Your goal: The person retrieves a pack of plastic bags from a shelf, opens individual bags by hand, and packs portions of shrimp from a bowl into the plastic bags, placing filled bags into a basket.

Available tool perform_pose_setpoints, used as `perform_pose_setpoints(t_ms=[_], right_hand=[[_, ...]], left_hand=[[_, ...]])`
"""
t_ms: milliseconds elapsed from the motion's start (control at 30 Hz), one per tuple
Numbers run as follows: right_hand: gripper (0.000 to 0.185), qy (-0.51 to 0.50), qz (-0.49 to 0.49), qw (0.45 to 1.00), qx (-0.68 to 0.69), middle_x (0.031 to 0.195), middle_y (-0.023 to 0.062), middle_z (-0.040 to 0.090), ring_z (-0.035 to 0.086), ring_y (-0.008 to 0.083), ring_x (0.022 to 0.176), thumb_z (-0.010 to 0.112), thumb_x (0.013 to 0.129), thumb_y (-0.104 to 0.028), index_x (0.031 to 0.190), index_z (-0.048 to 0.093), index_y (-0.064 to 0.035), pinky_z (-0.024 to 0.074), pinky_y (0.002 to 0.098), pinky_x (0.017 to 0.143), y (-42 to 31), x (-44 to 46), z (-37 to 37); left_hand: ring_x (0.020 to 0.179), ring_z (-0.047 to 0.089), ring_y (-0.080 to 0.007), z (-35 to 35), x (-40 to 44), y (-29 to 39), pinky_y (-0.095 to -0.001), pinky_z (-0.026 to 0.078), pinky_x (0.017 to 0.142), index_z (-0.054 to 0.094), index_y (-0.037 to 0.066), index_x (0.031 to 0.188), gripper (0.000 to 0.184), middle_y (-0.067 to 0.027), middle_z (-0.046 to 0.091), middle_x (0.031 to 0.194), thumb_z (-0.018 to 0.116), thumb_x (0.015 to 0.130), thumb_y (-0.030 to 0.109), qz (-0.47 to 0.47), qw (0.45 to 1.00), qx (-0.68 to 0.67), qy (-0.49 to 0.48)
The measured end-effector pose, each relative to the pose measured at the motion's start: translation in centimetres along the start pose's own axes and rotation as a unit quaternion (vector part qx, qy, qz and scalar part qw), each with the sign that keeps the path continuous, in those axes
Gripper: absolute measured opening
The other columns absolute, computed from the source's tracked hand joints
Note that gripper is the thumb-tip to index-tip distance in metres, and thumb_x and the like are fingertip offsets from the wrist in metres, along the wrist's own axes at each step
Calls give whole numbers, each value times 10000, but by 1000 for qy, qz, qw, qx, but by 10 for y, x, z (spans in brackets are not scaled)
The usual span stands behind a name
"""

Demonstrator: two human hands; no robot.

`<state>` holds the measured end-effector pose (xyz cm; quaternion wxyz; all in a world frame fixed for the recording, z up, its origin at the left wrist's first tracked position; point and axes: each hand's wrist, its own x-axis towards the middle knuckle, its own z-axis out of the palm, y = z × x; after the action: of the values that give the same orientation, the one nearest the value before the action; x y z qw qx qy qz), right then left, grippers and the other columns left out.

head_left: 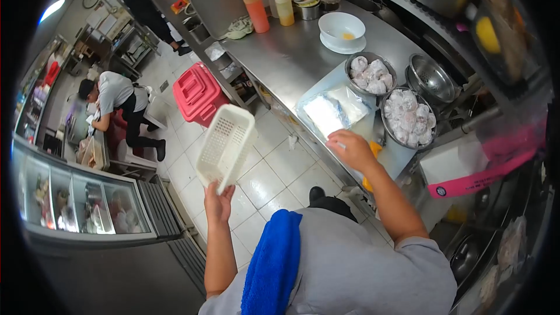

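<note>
A white perforated plastic basket (pixel 233 134) is in my left hand (pixel 219 201), which grips its near end and holds it tilted above the floor. On the steel counter, a clear plastic bag (pixel 335 114) with white and bluish contents lies on a pale board (pixel 379 151). My right hand (pixel 353 150) is at the bag's near edge, fingers bent together on it. Right behind the bag stand two round metal bowls, one (pixel 371 73) farther back and one (pixel 408 118) nearer, both filled with plastic-wrapped balls. Something yellow (pixel 371 166) lies partly hidden beside my right wrist.
White bowls (pixel 342 30), squeeze bottles (pixel 255 9) and a steel colander (pixel 431 77) stand on the counter (pixel 274 52). A red lidded bin (pixel 198 93) stands on the tiled floor. One person (pixel 125 105) bends over a work surface at left; another (pixel 146 6) stands farther back.
</note>
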<state>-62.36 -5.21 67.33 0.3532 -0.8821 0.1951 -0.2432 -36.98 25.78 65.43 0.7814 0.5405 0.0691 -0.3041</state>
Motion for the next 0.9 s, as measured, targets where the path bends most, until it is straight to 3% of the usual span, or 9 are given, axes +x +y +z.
perform_pose_setpoints(t_ms=[67,233,367,433,633,700,800,867,900], right_hand=[[131,64,40,997,-12,991,105,622,609,283,878,611,839,-168,843,615,-37,499,351,718,18,20,-7],[146,204,191,952,127,1071,109,572,606,240,801,588,793,-9,931,552,-38,490,296,671,36,38,-9],[224,153,249,956,25,1146,132,525,585,251,842,614,772,-25,987,554,-49,483,314,721,40,30,3],[302,163,197,952,-169,1194,145,514,543,304,989,663,764,-102,1049,577,-50,451,369,844,37,30,20],[449,202,319,889,-257,1283,173,471,447,361,1146,704,744,-185,1154,572,-58,383,418,959,21,51,70],[464,225,336,877,-260,1289,183,463,448,362,1146,703,745,-184,1168,560,-55,382,426,961,16,57,78],[521,321,394,807,-300,1271,195,471,482,342,1106,696,757,-161,1221,500,-25,402,407,935,12,65,86],[560,403,455,768,-200,1208,198,506,558,281,968,679,777,-164,1253,444,13,452,378,859,22,57,96],[560,408,461,762,-203,1208,198,506,558,281,968,679,777,-164,1253,444,13,452,378,859,20,58,96]], left_hand=[[1072,501,-316,27,38,7,-418,462,913,423,107,1236,415,-115,475,1242,574,861,205,2,1000,-4,-7],[1060,484,-321,102,138,12,-421,435,930,330,121,1311,511,-122,423,1271,568,864,191,-1,999,-12,-43],[1074,470,-304,161,218,1,-413,430,928,289,129,1339,558,-104,407,1285,575,864,189,11,995,-3,-101],[1089,462,-302,187,251,-3,-409,429,927,272,133,1354,575,-96,396,1301,572,867,191,4,989,10,-149],[1108,429,-241,232,306,-6,-433,325,1007,261,137,1360,584,-68,394,1301,583,894,282,-47,975,65,-207],[1112,441,-192,220,314,-8,-417,340,977,393,92,1285,473,-49,461,1235,559,908,324,-86,957,145,-236],[1065,507,-158,213,292,-6,-345,418,872,555,65,1158,370,-38,540,1139,560,904,334,-69,865,322,-379],[1006,553,-167,233,254,-6,-304,457,803,560,43,1142,364,-61,561,1093,593,881,294,-90,769,398,-492],[1009,554,-176,237,244,-20,-306,462,801,546,26,1159,386,-82,566,1083,606,871,275,-20,726,408,-553]])
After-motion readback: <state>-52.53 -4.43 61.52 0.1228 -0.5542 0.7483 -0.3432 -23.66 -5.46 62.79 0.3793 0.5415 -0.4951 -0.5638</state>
